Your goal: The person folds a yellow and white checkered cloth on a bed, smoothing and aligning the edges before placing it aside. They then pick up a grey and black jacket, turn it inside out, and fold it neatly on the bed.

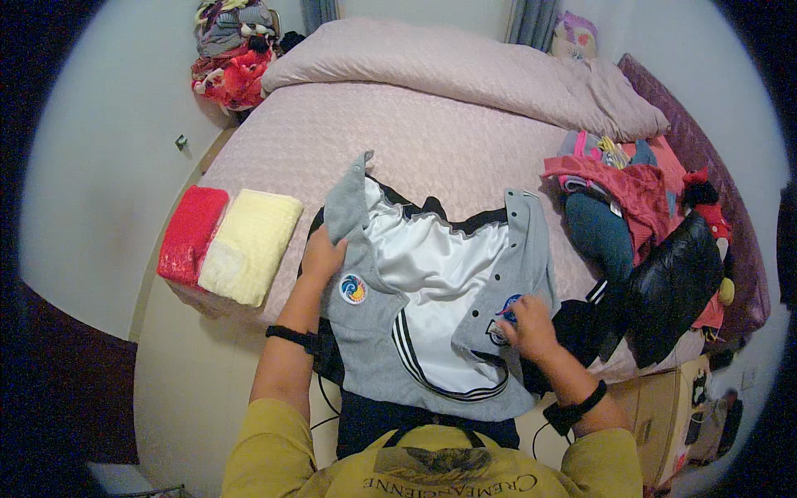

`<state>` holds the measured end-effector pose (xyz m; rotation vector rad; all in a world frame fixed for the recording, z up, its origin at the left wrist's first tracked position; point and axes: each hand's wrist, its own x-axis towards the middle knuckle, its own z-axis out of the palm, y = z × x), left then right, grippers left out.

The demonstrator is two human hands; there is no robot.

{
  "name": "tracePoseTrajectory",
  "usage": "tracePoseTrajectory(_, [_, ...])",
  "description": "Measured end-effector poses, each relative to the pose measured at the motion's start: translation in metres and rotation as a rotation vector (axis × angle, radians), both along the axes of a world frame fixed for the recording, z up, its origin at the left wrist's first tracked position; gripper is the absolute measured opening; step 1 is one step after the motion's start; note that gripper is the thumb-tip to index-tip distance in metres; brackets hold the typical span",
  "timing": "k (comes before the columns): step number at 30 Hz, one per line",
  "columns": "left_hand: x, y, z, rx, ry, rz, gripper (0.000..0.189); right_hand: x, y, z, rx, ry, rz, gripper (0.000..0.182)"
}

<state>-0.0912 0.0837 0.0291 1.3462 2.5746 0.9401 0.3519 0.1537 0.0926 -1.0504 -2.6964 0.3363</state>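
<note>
A grey jacket (367,348) with a white satin lining, dark snaps and striped ribbed trim lies spread on the near edge of the bed, its front panels parted. My left hand (324,252) grips the grey front panel on the left, above a round wave patch (353,289). Over the right panel is my right hand (529,327), slightly blurred, its fingers bent beside a blue round patch (512,307) and a dark-edged patch (497,333). Whether those fingers pinch the cloth cannot be told. The collar end on the left stands raised. Black sleeves show partly at both sides.
A folded red towel (192,233) and a folded cream towel (255,243) lie at the bed's left edge. On the right are heaped clothes (641,193) and a black glossy jacket (675,286). A pink quilt (448,62) lies across the far side. A wooden cabinet (641,417) stands lower right.
</note>
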Motion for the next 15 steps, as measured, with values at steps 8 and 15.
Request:
tracePoseTrajectory(8, [0.118,-0.021,0.08,-0.514,0.031,-0.414,0.071,0.0,-0.041,-0.006,-0.296,-0.288,-0.13,0.038])
tracePoseTrajectory(15, [0.14,-0.067,0.033,-0.788,0.073,-0.611,0.069,-0.002,-0.048,-0.018,-0.4,-0.405,0.009,0.023])
